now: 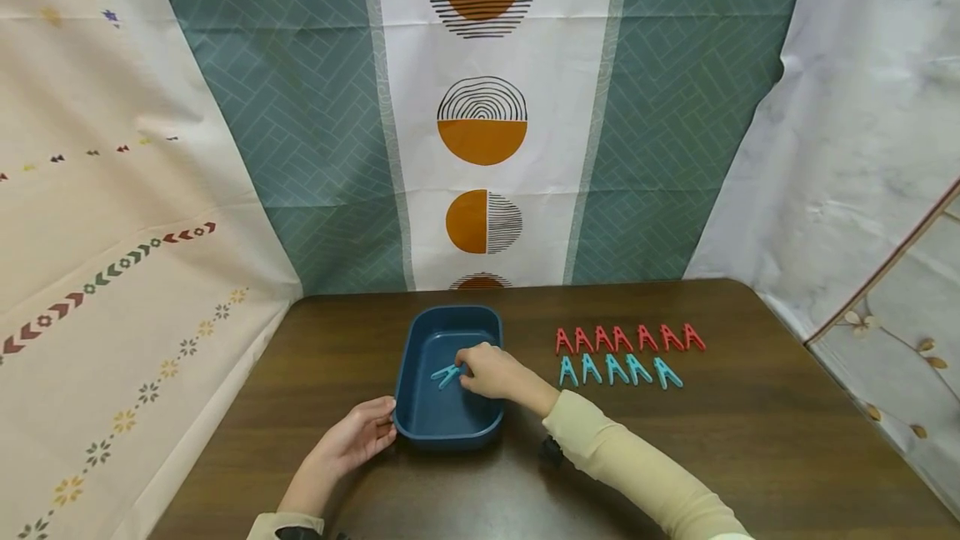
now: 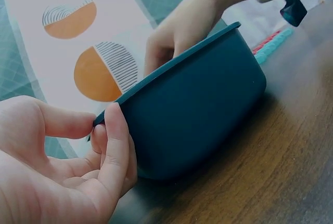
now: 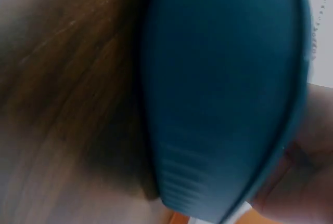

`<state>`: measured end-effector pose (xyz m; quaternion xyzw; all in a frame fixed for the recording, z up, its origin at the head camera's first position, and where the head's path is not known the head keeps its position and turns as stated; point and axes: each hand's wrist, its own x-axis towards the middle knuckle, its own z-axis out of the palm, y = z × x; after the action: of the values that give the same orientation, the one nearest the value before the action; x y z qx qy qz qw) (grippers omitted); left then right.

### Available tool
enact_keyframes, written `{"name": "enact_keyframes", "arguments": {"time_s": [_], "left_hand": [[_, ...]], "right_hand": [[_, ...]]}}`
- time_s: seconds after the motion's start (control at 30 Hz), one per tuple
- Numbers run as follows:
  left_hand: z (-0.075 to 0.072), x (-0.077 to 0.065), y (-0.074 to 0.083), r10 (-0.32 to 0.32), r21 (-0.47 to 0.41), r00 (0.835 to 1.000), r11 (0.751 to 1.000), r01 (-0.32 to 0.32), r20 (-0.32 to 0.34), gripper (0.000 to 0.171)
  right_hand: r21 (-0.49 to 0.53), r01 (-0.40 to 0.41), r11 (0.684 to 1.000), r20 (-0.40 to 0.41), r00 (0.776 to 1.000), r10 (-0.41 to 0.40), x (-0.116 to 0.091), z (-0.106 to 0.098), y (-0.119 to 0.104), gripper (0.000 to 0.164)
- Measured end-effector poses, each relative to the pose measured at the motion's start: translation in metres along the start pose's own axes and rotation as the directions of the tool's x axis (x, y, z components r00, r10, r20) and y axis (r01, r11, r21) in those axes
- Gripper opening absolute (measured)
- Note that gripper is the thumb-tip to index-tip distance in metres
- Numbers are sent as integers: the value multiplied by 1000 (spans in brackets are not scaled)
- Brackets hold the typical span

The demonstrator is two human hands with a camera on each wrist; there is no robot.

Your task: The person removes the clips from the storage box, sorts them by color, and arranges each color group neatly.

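A dark blue rectangular tub (image 1: 448,442) stands on the wooden table. At its left side, my left hand (image 1: 362,436) pinches the rim between thumb and fingers, which the left wrist view shows closely. My right hand (image 1: 491,371) reaches over the right wall into the tub. At its fingertips is a light blue clothespin (image 1: 446,375), its legs pointing left above the tub's floor. In the right wrist view the tub's outer wall (image 3: 218,89) hides the fingertips and the clothespin.
Right of the tub, several red clothespins (image 1: 617,338) lie in a row. Nearer to me is a row of several light blue clothespins (image 1: 615,369). A patterned cloth (image 1: 495,265) hangs behind the table (image 1: 750,407).
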<state>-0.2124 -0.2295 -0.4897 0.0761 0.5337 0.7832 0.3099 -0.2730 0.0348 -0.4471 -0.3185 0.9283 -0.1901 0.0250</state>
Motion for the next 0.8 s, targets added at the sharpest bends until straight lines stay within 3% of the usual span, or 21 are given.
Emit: {"name": "enact_keyframes", "arguments": {"time_s": [0.1, 0.23, 0.4, 0.57, 0.7, 0.8], "left_hand": [[1, 2, -1, -6, 2, 1000, 1000, 6, 6, 25], [1, 3, -3, -7, 2, 1000, 1000, 7, 1, 25], [2, 1, -4, -7, -1, 1000, 1000, 7, -5, 25], [2, 1, -3, -1, 2, 1000, 1000, 1, 6, 25], [1, 1, -2, 4, 10, 1000, 1000, -4, -3, 24], [1, 1, 0, 6, 6, 1000, 1000, -6, -6, 24]], "right_hand": [[-66, -34, 997, 56, 998, 38, 7, 7, -1, 25], [-158, -74, 985, 131, 987, 96, 14, 13, -3, 41], [-181, -75, 981, 238, 964, 117, 22, 20, -2, 53], [-142, -26, 990, 307, 949, 69, 22, 20, 0, 42], [-133, 41, 990, 307, 952, 2, 20, 17, -3, 28], [-184, 69, 981, 291, 957, -13, 18, 14, -7, 13]]}}
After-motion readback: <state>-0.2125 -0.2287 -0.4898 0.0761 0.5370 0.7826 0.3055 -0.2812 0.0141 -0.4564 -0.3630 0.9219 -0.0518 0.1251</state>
